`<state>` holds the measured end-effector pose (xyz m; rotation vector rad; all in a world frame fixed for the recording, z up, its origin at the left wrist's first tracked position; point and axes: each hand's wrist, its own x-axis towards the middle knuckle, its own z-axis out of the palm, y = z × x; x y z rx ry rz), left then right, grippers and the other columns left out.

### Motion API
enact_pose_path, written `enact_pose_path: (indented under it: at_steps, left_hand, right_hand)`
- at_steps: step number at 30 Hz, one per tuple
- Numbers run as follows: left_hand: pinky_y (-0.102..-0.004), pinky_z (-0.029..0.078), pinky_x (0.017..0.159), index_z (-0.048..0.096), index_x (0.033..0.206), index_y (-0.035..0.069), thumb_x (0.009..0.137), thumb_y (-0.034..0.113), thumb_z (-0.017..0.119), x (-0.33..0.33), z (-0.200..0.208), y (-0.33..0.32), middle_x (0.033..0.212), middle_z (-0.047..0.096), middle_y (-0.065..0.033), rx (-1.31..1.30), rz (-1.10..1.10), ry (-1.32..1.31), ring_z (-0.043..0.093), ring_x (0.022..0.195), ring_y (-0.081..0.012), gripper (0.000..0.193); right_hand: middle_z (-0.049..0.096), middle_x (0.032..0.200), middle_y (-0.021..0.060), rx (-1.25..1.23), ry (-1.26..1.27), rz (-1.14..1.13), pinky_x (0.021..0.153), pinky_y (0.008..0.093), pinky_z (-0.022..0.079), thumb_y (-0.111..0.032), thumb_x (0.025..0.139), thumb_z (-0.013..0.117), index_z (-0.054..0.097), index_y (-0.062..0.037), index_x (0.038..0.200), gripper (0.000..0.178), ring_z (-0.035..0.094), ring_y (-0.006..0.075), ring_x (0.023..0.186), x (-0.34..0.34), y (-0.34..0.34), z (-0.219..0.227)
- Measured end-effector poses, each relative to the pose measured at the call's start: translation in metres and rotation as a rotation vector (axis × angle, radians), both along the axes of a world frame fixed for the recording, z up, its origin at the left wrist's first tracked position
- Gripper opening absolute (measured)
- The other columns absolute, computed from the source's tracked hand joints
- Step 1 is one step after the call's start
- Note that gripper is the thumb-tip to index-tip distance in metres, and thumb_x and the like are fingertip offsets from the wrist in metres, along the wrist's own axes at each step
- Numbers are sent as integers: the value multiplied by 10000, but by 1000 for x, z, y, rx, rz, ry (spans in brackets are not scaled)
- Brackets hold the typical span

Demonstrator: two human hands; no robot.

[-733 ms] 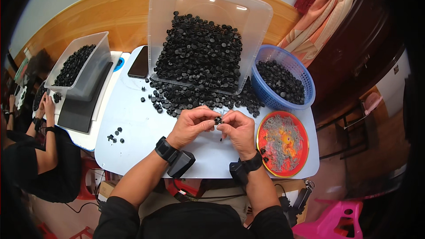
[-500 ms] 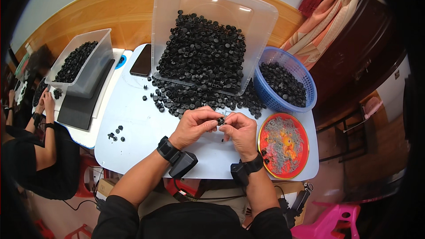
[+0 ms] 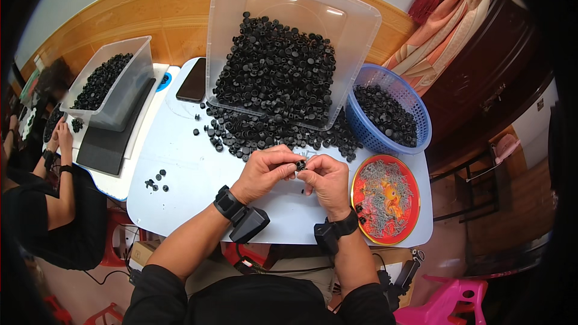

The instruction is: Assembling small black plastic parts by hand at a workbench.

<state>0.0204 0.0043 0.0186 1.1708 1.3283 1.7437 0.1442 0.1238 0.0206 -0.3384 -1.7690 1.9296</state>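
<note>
Over the near middle of the table [image 3: 180, 204], my left hand [image 3: 265, 171] pinches a small round black plastic part [image 3: 300, 165] between thumb and forefinger. My right hand [image 3: 327, 180] is closed against the other side of that part; whether a thin pin sits between its fingertips is too small to tell. Just beyond my fingers lie a few thin silver pins [image 3: 308, 151]. A red and yellow plate [image 3: 415, 213] full of similar pins [image 3: 385, 195] stands to the right of my right hand, with a few black parts at its left rim.
A tipped clear bin [image 3: 355, 30] spills black parts [image 3: 274, 72] onto the table. Beside it are a blue basket [image 3: 423, 123] of black parts and a phone [image 3: 192, 81]. Several loose parts [image 3: 158, 180] lie left. Further left, a co-worker's hands [image 3: 60, 135] are near another clear bin [image 3: 135, 78].
Both hands stay pinched together over the black part, with barely any movement. The whole view has shifted very slightly.
</note>
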Motion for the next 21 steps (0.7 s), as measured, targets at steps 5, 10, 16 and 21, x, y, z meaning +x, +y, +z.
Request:
enact_pose_path:
  at_steps: [5, 10, 16, 21]
  left_hand:
    - [-218, 458, 635, 640, 1021, 35, 809, -11, 572, -2, -5, 1, 848, 581, -59, 98, 86, 273, 561, 750, -116, 227]
    - [-219, 458, 627, 643, 1016, 36, 802, -17, 573, 0, -4, 1, 830, 584, -67, 101, 120, 311, 562, 736, -123, 231]
    - [-206, 466, 613, 638, 1016, 15, 807, -30, 561, 5, -1, 0, 808, 571, -54, 79, 106, 197, 561, 703, -104, 227]
    - [-196, 470, 599, 633, 1014, -5, 821, -36, 541, 7, -3, 0, 796, 558, -51, 89, 93, 86, 555, 671, -85, 217]
  right_hand:
    - [577, 638, 32, -40, -20, 5, 375, 169, 405, -1, 725, 696, 573, 2, 704, 125, 511, 57, 463, -1, 0, -4]
    - [576, 638, 36, -51, -3, -15, 384, 170, 414, 1, 731, 690, 568, 5, 706, 124, 513, 61, 465, -2, -2, -4]
    - [585, 709, 71, -93, 113, -15, 416, 185, 457, 31, 728, 681, 517, 0, 786, 177, 576, 102, 560, -6, -4, -8]
    - [593, 752, 93, -98, 149, 8, 439, 197, 486, 40, 724, 684, 458, -22, 837, 260, 620, 142, 632, -7, -5, -6]
